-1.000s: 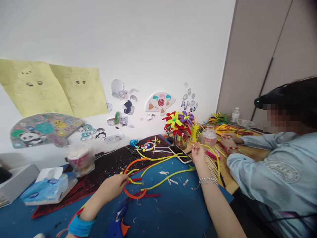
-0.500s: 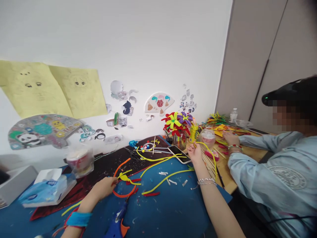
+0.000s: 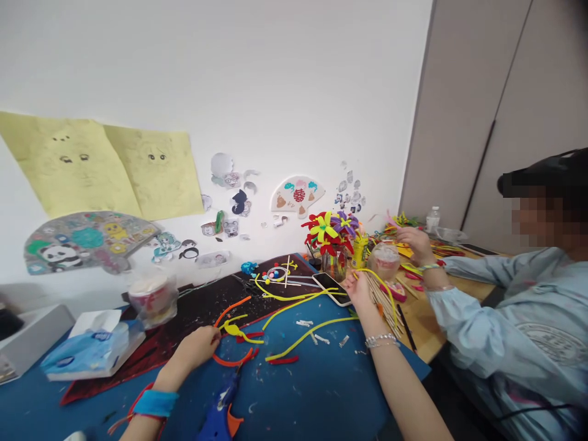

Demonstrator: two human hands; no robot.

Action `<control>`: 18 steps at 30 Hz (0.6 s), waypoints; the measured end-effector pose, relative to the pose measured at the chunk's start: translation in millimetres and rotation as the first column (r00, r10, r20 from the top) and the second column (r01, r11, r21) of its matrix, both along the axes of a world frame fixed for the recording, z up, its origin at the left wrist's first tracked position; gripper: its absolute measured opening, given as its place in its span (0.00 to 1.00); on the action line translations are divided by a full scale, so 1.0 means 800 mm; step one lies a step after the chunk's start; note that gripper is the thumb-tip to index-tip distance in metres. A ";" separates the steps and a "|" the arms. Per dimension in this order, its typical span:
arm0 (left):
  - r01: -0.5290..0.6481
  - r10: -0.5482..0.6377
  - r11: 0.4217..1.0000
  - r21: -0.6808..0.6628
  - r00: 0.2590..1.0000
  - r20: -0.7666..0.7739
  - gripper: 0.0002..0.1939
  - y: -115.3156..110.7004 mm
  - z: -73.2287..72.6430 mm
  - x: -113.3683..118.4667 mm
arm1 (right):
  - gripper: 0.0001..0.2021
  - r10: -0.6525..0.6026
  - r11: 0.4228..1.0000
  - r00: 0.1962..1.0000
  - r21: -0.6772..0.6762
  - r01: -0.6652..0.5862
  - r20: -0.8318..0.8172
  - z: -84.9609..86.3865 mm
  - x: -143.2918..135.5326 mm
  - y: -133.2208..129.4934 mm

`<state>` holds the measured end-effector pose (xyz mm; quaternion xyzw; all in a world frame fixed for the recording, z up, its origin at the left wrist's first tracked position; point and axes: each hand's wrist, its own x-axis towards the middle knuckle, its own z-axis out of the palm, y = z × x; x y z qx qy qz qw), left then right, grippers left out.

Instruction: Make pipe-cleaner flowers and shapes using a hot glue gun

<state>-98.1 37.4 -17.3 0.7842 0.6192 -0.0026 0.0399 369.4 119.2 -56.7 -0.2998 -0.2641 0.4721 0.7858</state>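
My left hand (image 3: 198, 348), with a blue band at the wrist, has its fingers closed on an orange pipe cleaner (image 3: 229, 362) bent into an open ring. A yellow knotted piece (image 3: 233, 329) lies across that ring, just right of my fingertips. Near the phone (image 3: 331, 288), my right hand (image 3: 359, 290) pinches a yellow pipe cleaner (image 3: 388, 283) that arches over to the right. Long yellow pipe cleaners (image 3: 305, 335) and a short red one (image 3: 283, 361) lie on the blue mat (image 3: 316, 392) between my hands.
A blue glue gun (image 3: 219, 407) lies at the front. Pipe-cleaner flowers (image 3: 327, 231) stand in a jar at the back. Lidded cups (image 3: 151, 299) and a tissue pack (image 3: 89, 346) are on the left. A person (image 3: 519, 324) sits at the right, one hand raised.
The view has shifted slightly. My hands keep their holds on the orange and yellow pipe cleaners. The other person's hand has risen from the table, near a pink strip.
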 end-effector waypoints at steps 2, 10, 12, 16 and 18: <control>0.016 -0.016 1.000 -0.002 1.000 -0.024 0.14 0.000 -0.003 0.002 | 0.14 -0.029 0.999 0.996 0.014 0.030 -0.079 0.000 0.005 -0.003; 0.015 -0.011 0.999 0.035 0.993 -0.116 0.15 -0.006 -0.010 0.015 | 0.10 0.054 0.972 0.986 0.234 -0.016 -0.157 0.030 -0.012 -0.023; 0.008 -0.004 0.999 0.032 0.992 -0.128 0.15 -0.007 -0.011 0.016 | 0.12 0.076 0.956 0.990 0.292 -0.037 -0.123 0.039 -0.023 -0.029; 0.003 0.000 1.000 0.026 0.991 -0.131 0.15 -0.007 -0.010 0.018 | 0.15 0.109 0.933 0.993 0.347 -0.091 -0.033 0.049 -0.036 -0.037; 0.006 -0.003 1.000 0.023 0.992 -0.124 0.14 -0.007 -0.008 0.019 | 0.14 0.133 0.933 0.991 0.335 -0.131 0.017 0.049 -0.039 -0.037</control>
